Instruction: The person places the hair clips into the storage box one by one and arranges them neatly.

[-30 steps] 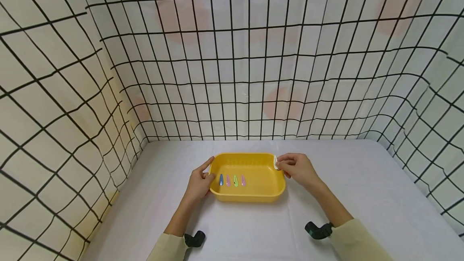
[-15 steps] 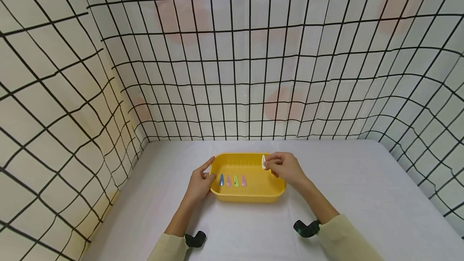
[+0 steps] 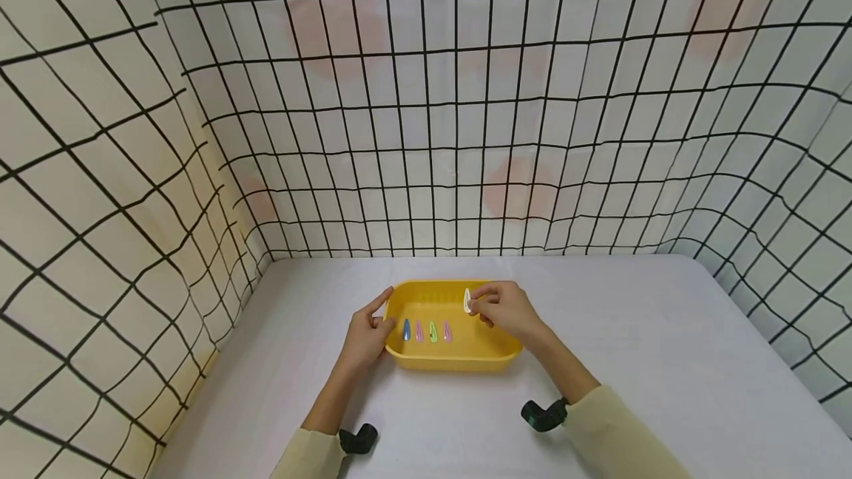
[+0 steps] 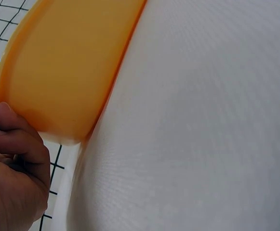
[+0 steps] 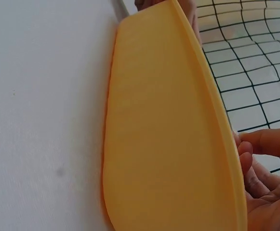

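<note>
A yellow plastic tray (image 3: 452, 364) stands on the table. My left hand (image 3: 362, 335) grips its left end, the thumb over the rim; the left wrist view shows curled fingers (image 4: 21, 142) against the tray's outer wall (image 4: 67, 67). Between thumb and fingertips, my right hand (image 3: 509, 310) pinches a white snap hair clip (image 3: 467, 301), held above the tray's right half. In the right wrist view the tray wall (image 5: 164, 120) hides that clip. Lying in a row in the tray are a blue clip (image 3: 407, 330), a pink clip (image 3: 418, 330), a yellow-green clip (image 3: 433, 332) and another pink clip (image 3: 447, 331).
A white cloth (image 3: 466, 420) covers the table. Black grid netting (image 3: 426, 131) over white sheeting rises at the back and both sides. Each wrist carries a black camera mount (image 3: 358, 439).
My right hand has carried the white hair clip leftward from the tray's right rim to above its inside. The left hand and the row of clips stay put.
</note>
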`<state>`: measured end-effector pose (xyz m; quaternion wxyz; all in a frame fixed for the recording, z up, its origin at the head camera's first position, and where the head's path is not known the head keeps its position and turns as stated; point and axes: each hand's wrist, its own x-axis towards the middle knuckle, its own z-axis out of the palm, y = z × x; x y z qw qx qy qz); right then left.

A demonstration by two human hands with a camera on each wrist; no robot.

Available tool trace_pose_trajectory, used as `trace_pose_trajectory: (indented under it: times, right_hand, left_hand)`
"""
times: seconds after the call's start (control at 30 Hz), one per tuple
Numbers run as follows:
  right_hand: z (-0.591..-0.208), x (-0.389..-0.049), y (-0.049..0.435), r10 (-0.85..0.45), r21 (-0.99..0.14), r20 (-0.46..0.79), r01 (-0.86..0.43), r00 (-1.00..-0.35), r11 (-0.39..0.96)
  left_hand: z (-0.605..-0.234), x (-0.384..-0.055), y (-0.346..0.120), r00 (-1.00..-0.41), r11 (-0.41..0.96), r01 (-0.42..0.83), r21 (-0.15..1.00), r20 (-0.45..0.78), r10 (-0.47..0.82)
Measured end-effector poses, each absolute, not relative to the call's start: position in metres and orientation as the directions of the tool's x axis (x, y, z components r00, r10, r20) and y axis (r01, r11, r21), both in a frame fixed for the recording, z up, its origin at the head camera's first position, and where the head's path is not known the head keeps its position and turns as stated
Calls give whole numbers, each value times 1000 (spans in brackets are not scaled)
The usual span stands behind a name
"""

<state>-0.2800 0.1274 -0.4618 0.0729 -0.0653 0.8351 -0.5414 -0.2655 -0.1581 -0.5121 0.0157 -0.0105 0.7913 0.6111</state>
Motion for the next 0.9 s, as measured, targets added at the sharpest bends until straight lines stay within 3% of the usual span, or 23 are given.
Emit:
trace_pose_trajectory:
  times: [0.5,0.9]
  right_hand:
    - [-476,-289,104,-144,-891,-150,71,-978,449]
    - [-483,-286,99,-116,-799,-207,99,-971,593]
  left_hand:
    - [-513,-268,-162,-999,250,-41,967,-40,-10]
    - [-511,-266,-158,-999,239,-54,970,-54,-8]
